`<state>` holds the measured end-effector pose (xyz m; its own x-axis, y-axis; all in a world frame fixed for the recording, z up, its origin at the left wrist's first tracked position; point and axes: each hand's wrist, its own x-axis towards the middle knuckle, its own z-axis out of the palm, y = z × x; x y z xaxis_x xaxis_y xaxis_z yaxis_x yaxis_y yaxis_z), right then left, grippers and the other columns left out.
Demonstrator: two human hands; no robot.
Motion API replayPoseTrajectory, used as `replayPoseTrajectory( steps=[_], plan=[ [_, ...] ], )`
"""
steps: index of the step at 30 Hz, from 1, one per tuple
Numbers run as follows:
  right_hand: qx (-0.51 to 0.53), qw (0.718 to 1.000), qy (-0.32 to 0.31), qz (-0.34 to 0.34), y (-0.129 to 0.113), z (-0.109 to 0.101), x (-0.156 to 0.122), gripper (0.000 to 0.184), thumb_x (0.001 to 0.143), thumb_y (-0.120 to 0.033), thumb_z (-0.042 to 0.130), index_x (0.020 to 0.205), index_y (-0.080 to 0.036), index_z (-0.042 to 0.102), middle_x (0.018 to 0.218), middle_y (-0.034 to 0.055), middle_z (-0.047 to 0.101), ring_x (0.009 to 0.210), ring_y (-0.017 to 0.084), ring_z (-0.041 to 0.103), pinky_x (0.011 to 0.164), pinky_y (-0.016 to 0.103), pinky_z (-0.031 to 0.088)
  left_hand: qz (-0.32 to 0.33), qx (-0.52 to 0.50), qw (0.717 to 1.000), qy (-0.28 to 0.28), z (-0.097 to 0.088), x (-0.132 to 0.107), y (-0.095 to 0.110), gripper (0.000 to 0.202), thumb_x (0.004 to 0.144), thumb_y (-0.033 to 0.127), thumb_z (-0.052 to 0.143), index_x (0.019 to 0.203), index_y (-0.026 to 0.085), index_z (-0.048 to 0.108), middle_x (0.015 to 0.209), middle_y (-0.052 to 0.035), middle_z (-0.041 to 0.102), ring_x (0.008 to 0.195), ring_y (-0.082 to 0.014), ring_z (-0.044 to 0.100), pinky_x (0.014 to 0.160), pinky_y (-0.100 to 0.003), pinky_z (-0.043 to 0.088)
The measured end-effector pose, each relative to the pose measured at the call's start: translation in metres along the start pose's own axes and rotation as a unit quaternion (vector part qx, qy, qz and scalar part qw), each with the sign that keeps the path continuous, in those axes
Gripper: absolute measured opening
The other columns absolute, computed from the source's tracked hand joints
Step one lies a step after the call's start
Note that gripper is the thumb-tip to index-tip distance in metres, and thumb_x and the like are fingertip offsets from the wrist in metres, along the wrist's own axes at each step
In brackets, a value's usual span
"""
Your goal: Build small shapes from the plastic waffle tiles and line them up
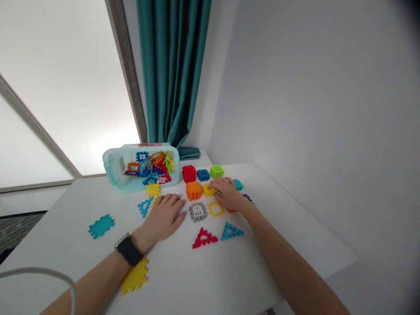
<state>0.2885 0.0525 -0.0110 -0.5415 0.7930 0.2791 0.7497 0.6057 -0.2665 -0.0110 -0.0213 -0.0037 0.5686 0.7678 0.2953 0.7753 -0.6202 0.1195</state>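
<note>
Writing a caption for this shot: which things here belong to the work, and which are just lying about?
Work: right hand on a yellow plastic tile; left hand beside a grey window tile; orange tile cube.
Lying about: teal tile; large yellow tile; light-blue tub; teal curtain.

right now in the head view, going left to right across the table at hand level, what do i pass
teal piece → teal triangle → left hand → grey window piece → yellow frame → right hand
</note>
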Motion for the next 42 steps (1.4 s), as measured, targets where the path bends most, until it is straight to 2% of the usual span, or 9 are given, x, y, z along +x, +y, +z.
replayPoseTrajectory(
  steps=[12,16,20,25,35,42],
  plan=[
    [-0.012,1.000,0.003,0.011,-0.005,-0.001,-0.001,0.035,0.082,-0.010,0.053,0.110,-0.025,0.066,0.131,0.0073,0.063,0.129,0.026,0.049,0.114,0.053,0.030,-0.003,-0.005,1.000,-0.002,-0.002,0.001,0.001,0.029,0.098,0.036,0.048,0.117,0.021,0.062,0.124,-0.0118,0.062,0.116,-0.0309,0.054,0.098,-0.049,0.041],
    [-0.021,0.999,0.035,0.020,-0.010,-0.008,-0.004,0.039,0.079,-0.008,0.054,0.111,-0.025,0.067,0.141,0.0080,0.058,0.134,0.027,0.047,0.113,0.054,0.033,-0.004,-0.007,1.000,-0.002,-0.002,0.001,0.001,0.029,0.097,0.035,0.048,0.117,0.021,0.062,0.124,-0.0115,0.062,0.116,-0.0308,0.054,0.098,-0.049,0.041],
    [-0.008,0.997,0.075,0.002,-0.017,-0.015,-0.009,0.037,0.082,-0.010,0.053,0.113,-0.025,0.067,0.140,0.0087,0.059,0.134,0.027,0.048,0.114,0.053,0.035,-0.003,0.000,1.000,-0.005,-0.001,0.000,0.001,0.029,0.098,0.036,0.047,0.118,0.021,0.062,0.123,-0.0115,0.062,0.115,-0.0303,0.054,0.098,-0.049,0.040],
    [0.003,0.996,0.085,-0.031,-0.036,-0.021,-0.013,0.040,0.083,-0.010,0.053,0.116,-0.026,0.067,0.141,0.0077,0.059,0.134,0.027,0.049,0.115,0.054,0.036,-0.001,-0.004,1.000,-0.003,-0.002,0.000,-0.001,0.030,0.100,0.038,0.046,0.118,0.021,0.062,0.122,-0.0116,0.062,0.116,-0.0299,0.054,0.099,-0.049,0.040],
    [0.007,0.992,0.084,-0.092,-0.082,-0.028,-0.008,0.038,0.088,-0.013,0.051,0.119,-0.027,0.068,0.132,0.0087,0.065,0.129,0.028,0.054,0.111,0.055,0.040,-0.028,-0.002,1.000,0.011,-0.028,-0.012,-0.017,0.027,0.097,0.036,0.049,0.116,0.022,0.063,0.119,-0.0107,0.064,0.113,-0.0291,0.056,0.099,-0.047,0.041],
    [0.020,0.985,0.063,-0.159,-0.122,-0.016,0.006,0.036,0.089,-0.010,0.049,0.117,-0.022,0.068,0.122,0.0107,0.069,0.120,0.028,0.058,0.109,0.055,0.041,-0.091,0.034,0.995,0.038,-0.058,-0.049,-0.054,0.024,0.096,0.032,0.049,0.112,0.022,0.065,0.119,-0.0097,0.066,0.114,-0.0279,0.057,0.101,-0.046,0.041]
  ],
)
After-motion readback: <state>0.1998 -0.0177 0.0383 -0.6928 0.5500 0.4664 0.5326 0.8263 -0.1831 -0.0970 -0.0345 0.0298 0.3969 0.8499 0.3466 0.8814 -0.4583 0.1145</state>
